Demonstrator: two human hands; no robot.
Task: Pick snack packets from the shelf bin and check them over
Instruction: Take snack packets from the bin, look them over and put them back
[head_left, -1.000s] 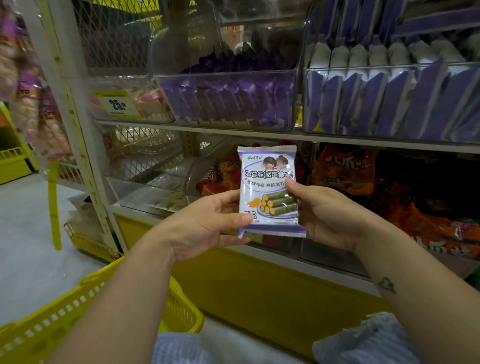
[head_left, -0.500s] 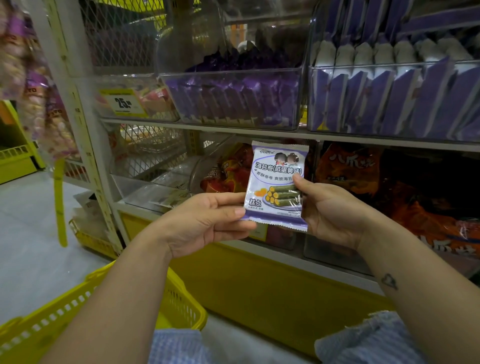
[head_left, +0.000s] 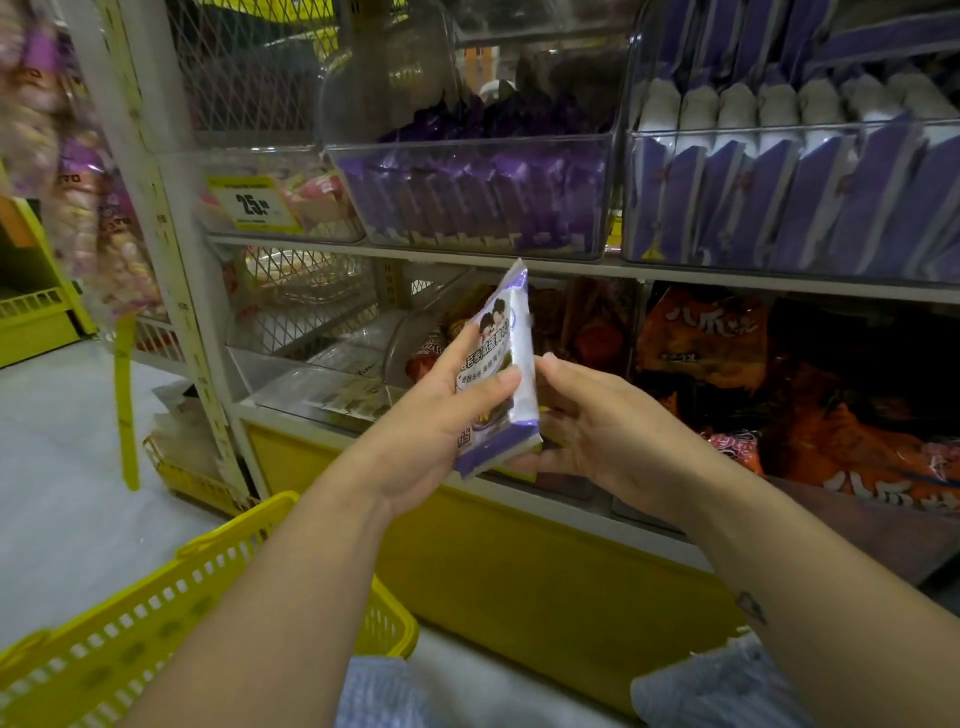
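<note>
Gripping the snack packet (head_left: 521, 358) before the lower shelf (head_left: 291, 423), the left hand (head_left: 431, 431) is covering part of its print; the right hand (head_left: 602, 431) is resting slack against it, fingertips hidden behind.

on my feed the left forearm (head_left: 270, 597) and right forearm (head_left: 810, 561) are both bare right to the frame's edge. the right one carries a small dark tattoo (head_left: 750, 607), roughly heart-shaped. the thumbnail of the left hand (head_left: 441, 415) is cut short. low down, pale blue, finely striped clothing (head_left: 727, 686) shows in two patches.
</note>
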